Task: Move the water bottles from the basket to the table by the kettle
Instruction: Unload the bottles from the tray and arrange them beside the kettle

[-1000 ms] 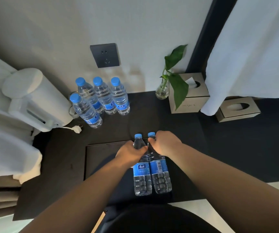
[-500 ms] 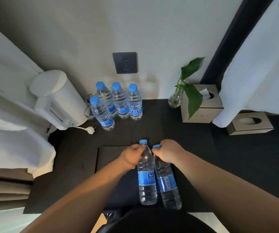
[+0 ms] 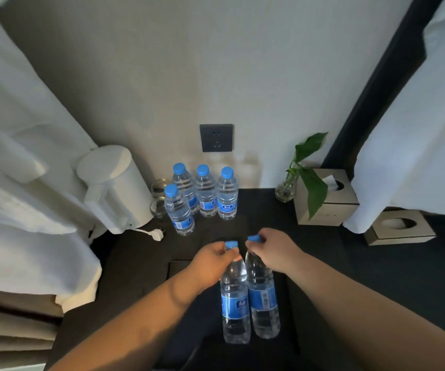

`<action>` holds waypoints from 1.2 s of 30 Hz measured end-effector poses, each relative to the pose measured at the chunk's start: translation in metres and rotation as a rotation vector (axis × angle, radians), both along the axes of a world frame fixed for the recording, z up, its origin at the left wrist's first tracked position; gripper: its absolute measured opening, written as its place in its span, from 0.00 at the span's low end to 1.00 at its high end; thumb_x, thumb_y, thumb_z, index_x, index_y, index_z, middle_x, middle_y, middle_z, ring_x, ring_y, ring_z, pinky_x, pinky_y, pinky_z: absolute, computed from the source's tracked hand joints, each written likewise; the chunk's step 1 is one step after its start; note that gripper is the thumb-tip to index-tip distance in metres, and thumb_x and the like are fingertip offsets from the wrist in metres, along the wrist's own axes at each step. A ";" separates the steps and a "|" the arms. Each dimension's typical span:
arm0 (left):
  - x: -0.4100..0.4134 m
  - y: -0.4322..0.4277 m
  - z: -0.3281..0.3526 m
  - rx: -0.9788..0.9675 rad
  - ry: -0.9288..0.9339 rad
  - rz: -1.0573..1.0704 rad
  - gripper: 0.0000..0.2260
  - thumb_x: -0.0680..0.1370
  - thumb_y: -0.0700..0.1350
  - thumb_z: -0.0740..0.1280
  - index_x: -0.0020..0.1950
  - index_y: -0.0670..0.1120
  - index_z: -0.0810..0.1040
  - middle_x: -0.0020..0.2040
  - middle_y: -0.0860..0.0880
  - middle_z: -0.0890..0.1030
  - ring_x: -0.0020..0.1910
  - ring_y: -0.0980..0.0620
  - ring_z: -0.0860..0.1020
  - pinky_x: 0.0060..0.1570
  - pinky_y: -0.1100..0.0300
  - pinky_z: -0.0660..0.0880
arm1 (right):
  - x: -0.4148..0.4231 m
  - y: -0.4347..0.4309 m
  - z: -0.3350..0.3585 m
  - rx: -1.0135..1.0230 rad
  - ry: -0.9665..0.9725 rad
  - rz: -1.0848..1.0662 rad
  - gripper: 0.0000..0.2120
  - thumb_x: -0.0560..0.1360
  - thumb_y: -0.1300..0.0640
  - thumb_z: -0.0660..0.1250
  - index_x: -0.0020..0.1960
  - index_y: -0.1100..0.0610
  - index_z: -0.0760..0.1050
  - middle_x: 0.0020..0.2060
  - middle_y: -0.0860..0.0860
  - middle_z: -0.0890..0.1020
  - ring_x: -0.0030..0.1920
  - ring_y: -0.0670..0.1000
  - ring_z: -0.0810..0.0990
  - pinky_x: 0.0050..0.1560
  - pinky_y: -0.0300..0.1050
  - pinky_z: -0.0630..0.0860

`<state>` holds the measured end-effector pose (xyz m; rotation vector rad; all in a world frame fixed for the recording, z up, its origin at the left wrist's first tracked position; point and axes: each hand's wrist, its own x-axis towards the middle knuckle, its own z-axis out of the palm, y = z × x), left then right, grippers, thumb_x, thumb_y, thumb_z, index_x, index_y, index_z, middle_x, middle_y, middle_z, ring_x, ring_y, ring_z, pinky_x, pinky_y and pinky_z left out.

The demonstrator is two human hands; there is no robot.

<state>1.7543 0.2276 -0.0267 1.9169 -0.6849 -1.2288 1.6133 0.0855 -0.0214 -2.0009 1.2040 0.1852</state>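
**A:** Gripping both by the neck? Left hand point(image 3: 213, 259) pinches the left bottle point(image 3: 234, 303) under its cap, right hand point(image 3: 275, 250) the right bottle point(image 3: 263, 298).

**B:** Yep — fingers closed, forearms angled inward, bottles upright, touching, above the dark table point(image 3: 376, 263). Four more bottles point(image 3: 202, 196) stand by the kettle point(image 3: 117, 188) (white, left).

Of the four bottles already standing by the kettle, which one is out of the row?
The front-left bottle, nearest the kettle. It stands alone in front, closer to the camera, while the other three line up side by side near the wall.
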 end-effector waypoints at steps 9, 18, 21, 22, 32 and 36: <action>0.059 -0.010 0.053 -0.171 -0.455 -0.039 0.11 0.78 0.64 0.65 0.55 0.62 0.79 0.49 0.62 0.84 0.48 0.66 0.81 0.48 0.64 0.75 | 0.040 -0.001 0.060 -0.229 -0.311 0.044 0.08 0.80 0.41 0.68 0.50 0.42 0.71 0.41 0.40 0.81 0.39 0.40 0.80 0.35 0.38 0.69; 0.080 -0.022 0.073 -0.220 -0.550 0.067 0.09 0.80 0.55 0.69 0.59 0.59 0.77 0.49 0.60 0.80 0.47 0.63 0.78 0.45 0.58 0.74 | 0.070 0.002 0.059 -0.366 -0.416 0.019 0.10 0.83 0.46 0.66 0.60 0.48 0.69 0.38 0.45 0.79 0.34 0.45 0.77 0.32 0.41 0.67; 0.081 -0.026 0.071 -0.219 -0.538 0.087 0.06 0.80 0.53 0.70 0.55 0.59 0.76 0.47 0.61 0.79 0.46 0.61 0.78 0.41 0.63 0.72 | 0.077 0.003 0.050 -0.365 -0.418 -0.001 0.12 0.84 0.48 0.65 0.64 0.50 0.69 0.43 0.46 0.80 0.39 0.46 0.80 0.36 0.42 0.72; 0.081 -0.027 0.069 -0.214 -0.530 0.096 0.06 0.79 0.53 0.70 0.54 0.59 0.76 0.47 0.61 0.80 0.46 0.61 0.79 0.41 0.63 0.72 | 0.079 0.004 0.046 -0.365 -0.421 -0.014 0.13 0.84 0.48 0.65 0.65 0.51 0.69 0.44 0.45 0.80 0.39 0.46 0.79 0.36 0.41 0.71; 0.084 -0.029 0.050 -0.153 -0.576 0.075 0.06 0.81 0.52 0.69 0.57 0.59 0.76 0.51 0.56 0.82 0.50 0.54 0.80 0.48 0.56 0.74 | 0.081 0.000 0.030 -0.294 -0.443 0.008 0.10 0.84 0.51 0.65 0.64 0.49 0.69 0.47 0.43 0.79 0.46 0.44 0.80 0.44 0.42 0.75; 0.086 -0.034 0.052 -0.129 -0.621 0.052 0.10 0.82 0.50 0.68 0.63 0.54 0.76 0.55 0.53 0.82 0.51 0.51 0.79 0.52 0.55 0.75 | 0.085 -0.003 0.032 -0.295 -0.446 -0.008 0.11 0.84 0.50 0.66 0.64 0.49 0.70 0.51 0.45 0.81 0.50 0.47 0.82 0.50 0.48 0.81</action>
